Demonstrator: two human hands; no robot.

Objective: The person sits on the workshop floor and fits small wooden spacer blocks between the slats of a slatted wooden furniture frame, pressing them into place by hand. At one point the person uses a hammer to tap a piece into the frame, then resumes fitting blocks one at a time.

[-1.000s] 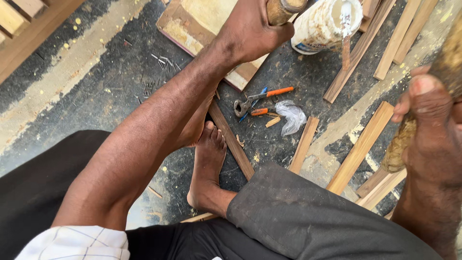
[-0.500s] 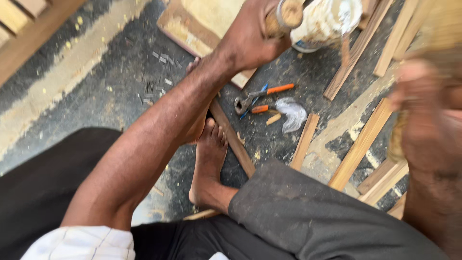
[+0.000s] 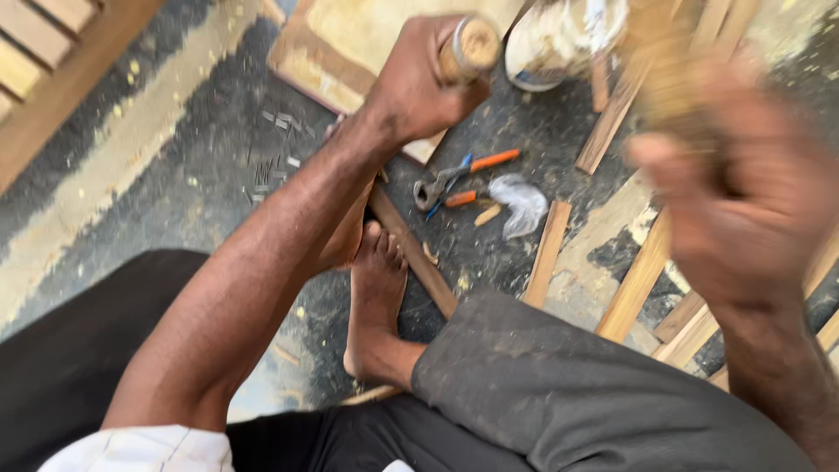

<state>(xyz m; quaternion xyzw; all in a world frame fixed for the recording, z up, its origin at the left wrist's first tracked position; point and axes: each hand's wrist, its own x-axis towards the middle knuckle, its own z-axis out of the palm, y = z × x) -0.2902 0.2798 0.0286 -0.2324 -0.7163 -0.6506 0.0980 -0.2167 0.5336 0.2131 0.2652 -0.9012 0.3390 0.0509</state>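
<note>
The scene is lit by soft, even daylight; only faint shadows are cast on the floor (image 3: 175, 175). The right hand (image 3: 743, 201) is heavily smeared by motion blur. The left hand (image 3: 419, 83) and the pliers (image 3: 459, 175) are rendered slightly soft.

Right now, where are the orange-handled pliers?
In the head view, the orange-handled pliers lie on the dark floor right of centre, just below the left hand, beside a crumpled clear plastic bag and above the bare foot.
</note>
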